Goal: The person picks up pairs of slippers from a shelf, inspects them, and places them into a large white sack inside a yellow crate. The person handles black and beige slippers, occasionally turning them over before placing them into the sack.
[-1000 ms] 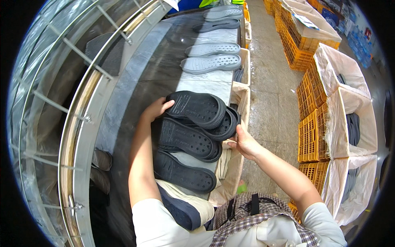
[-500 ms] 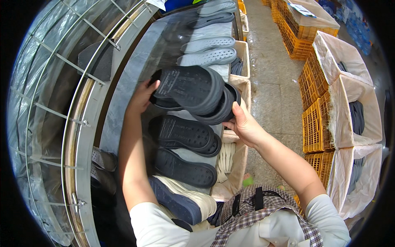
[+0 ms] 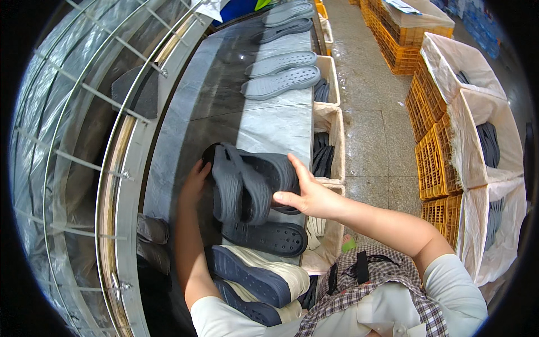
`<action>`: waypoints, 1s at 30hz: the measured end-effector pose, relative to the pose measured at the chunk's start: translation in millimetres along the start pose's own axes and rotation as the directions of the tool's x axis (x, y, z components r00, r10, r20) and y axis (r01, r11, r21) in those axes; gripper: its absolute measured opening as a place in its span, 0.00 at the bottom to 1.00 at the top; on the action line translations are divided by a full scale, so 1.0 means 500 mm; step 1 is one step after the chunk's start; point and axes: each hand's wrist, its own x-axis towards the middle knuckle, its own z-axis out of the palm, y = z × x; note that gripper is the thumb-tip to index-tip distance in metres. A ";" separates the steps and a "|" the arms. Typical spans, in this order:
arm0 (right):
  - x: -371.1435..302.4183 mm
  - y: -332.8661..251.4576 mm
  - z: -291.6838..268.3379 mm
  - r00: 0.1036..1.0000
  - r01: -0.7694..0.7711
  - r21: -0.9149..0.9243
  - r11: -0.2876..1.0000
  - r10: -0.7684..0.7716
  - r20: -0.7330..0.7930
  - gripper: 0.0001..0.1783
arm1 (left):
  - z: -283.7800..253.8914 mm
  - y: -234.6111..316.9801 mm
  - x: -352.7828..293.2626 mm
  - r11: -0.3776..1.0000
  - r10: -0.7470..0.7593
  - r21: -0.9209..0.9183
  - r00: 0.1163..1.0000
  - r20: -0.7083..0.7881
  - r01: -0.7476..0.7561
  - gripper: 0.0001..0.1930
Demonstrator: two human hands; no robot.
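Both hands are at a stack of black shoe soles point(image 3: 241, 185), low over the grey table and turned partly on their sides. My left hand point(image 3: 193, 182) grips their left end; its fingertips are partly hidden. My right hand point(image 3: 309, 194) clasps the right end, thumb and forefinger apart around it. Just below the stack, a dark perforated sole point(image 3: 275, 237) lies on the table. Nearer me are cream soles with navy bottoms point(image 3: 255, 272). Light grey soles point(image 3: 289, 81) lie farther up the table.
A wire rack with plastic sheeting point(image 3: 78, 168) borders the left side. Lined bins point(image 3: 334, 135) holding dark and cream strips stand along the table's right edge. Across the tiled aisle point(image 3: 368, 146), orange crates point(image 3: 435, 163) with white liners are stacked.
The black soles have come down and nearer to me, tipping from flat onto their sides. The pair that lay on the table beneath is now covered by or gathered with them.
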 end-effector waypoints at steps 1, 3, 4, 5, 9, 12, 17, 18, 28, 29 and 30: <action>0.002 0.001 0.005 1.000 -0.019 -0.055 0.998 0.019 -0.001 0.59 | 0.000 -0.006 0.004 1.000 0.023 -0.008 0.998 0.050 -0.023 0.34; -0.002 0.004 0.014 1.000 -0.032 0.008 0.999 0.032 0.000 0.60 | -0.001 -0.005 0.003 0.996 0.067 -0.060 0.989 0.132 -0.059 0.35; 0.000 0.004 0.021 0.999 -0.032 0.047 0.998 0.032 -0.002 0.60 | 0.000 0.002 0.000 0.998 0.049 -0.055 0.983 0.175 -0.040 0.35; 0.002 0.004 0.029 0.998 -0.051 0.076 0.996 0.052 -0.019 0.60 | 0.005 0.013 -0.005 0.994 0.090 0.050 0.989 0.115 -0.096 0.33; -0.001 -0.020 0.013 0.990 0.060 0.143 0.988 -0.041 -0.135 0.58 | 0.035 0.103 -0.057 0.987 0.128 -0.097 0.992 0.023 -0.125 0.34; -0.048 -0.063 -0.061 0.993 0.056 0.205 0.977 -0.033 -0.111 0.52 | 0.059 0.230 -0.130 0.990 0.143 -0.007 0.987 0.071 -0.142 0.27; -0.252 -0.114 -0.179 0.985 0.148 0.665 0.732 -0.052 -0.162 0.50 | 0.229 0.360 -0.273 0.964 0.132 0.205 0.972 0.193 -0.172 0.19; -0.298 -0.109 -0.205 0.986 0.108 0.673 0.732 0.007 -0.166 0.53 | 0.272 0.374 -0.300 0.964 0.091 0.207 0.937 0.337 -0.168 0.18; -1.036 0.051 -0.271 0.725 0.209 0.753 0.624 0.418 -0.548 0.41 | 0.785 0.200 -0.630 0.920 -0.389 0.351 0.303 0.870 0.172 0.41; -1.109 0.069 -0.252 0.707 0.202 0.748 0.633 0.434 -0.558 0.41 | 0.831 0.167 -0.665 0.891 -0.448 0.415 0.221 0.866 0.183 0.42; -1.173 0.082 -0.224 0.675 0.205 0.740 0.640 0.455 -0.580 0.41 | 0.874 0.131 -0.704 0.887 -0.460 0.451 0.117 0.880 0.095 0.42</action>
